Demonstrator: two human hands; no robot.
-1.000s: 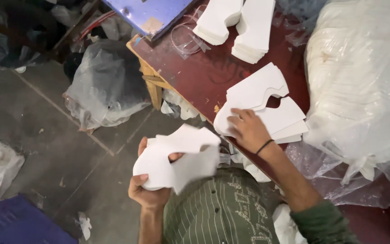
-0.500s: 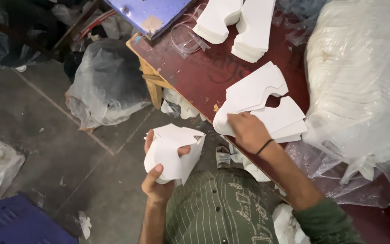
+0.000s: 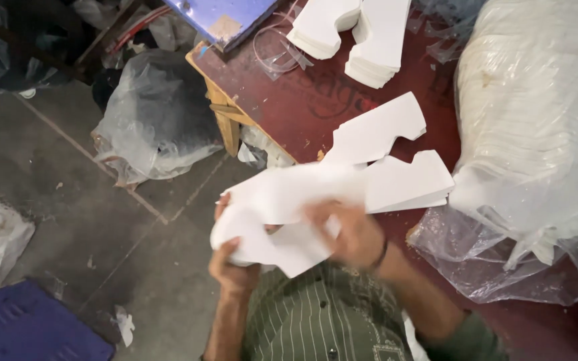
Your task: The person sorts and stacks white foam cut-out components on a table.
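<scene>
1. Left hand (image 3: 234, 267): closed around gathered white cut-out sheets (image 3: 262, 220), held above the lap.
2. Right hand (image 3: 349, 234): blurred, fingers pinching one sheet onto that bundle.
3. Remaining stack (image 3: 403, 184) on the table (image 3: 289, 113): still sizeable; collecting appears partway done.

Your left hand (image 3: 234, 267) and right hand (image 3: 349, 235) meet on flat white cut-out sheets (image 3: 269, 207) at the near edge of the dark red wooden table (image 3: 302, 113); a stack of matching sheets (image 3: 406, 180) lies just right, and the clear plastic bag of white sheets (image 3: 536, 134) farther right.
</scene>
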